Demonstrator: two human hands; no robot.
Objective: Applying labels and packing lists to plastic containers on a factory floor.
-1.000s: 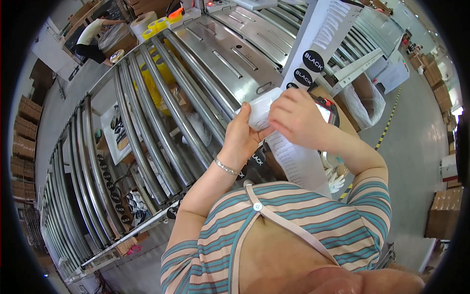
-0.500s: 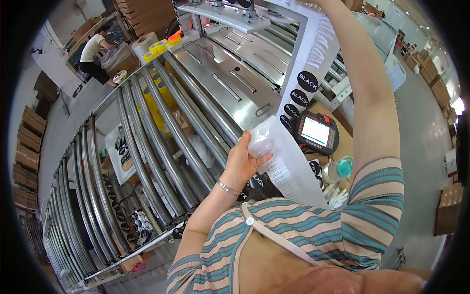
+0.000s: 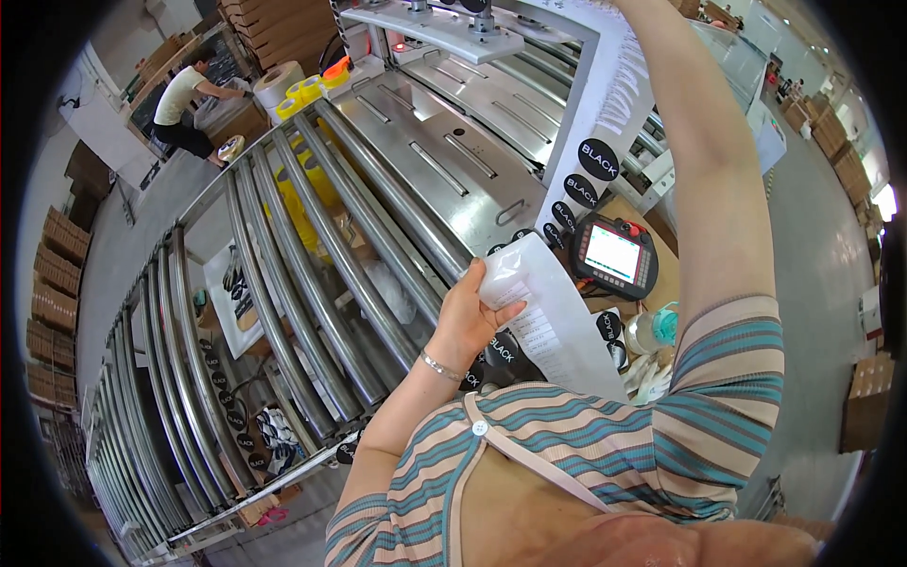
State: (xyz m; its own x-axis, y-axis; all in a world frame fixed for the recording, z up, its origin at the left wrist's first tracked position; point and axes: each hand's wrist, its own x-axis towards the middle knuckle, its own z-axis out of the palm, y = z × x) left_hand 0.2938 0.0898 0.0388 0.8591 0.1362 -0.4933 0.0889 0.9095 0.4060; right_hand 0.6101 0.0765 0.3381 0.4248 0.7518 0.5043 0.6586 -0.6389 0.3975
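Observation:
My left hand (image 3: 470, 317) grips a white printed sheet (image 3: 572, 340) by its left edge, thumb and fingers closed on it. The sheet curves down toward my striped top and carries faint rows of small print. Stretched up and away, my right arm (image 3: 713, 170) runs past a machine's pale upright post (image 3: 570, 118). At the top edge of the view only a sliver of my right hand (image 3: 605, 3) shows, so its fingers are hidden. Beside the sheet lies a black handheld control panel (image 3: 612, 255) with a lit screen. A bottle with a teal cap (image 3: 666, 324) stands near my right upper arm.
To the left stretches a conveyor of metal rollers (image 3: 321, 250), with a white tray (image 3: 231, 300) beneath it. Ahead is a slotted steel plate (image 3: 439, 156). Yellow tape rolls (image 3: 307, 90) sit at the conveyor's far edge. A co-worker (image 3: 184, 109) bends over at the far left.
The sheet in my left hand has shifted slightly, its lower end moving left. The co-worker at the far left now has an arm stretched farther forward.

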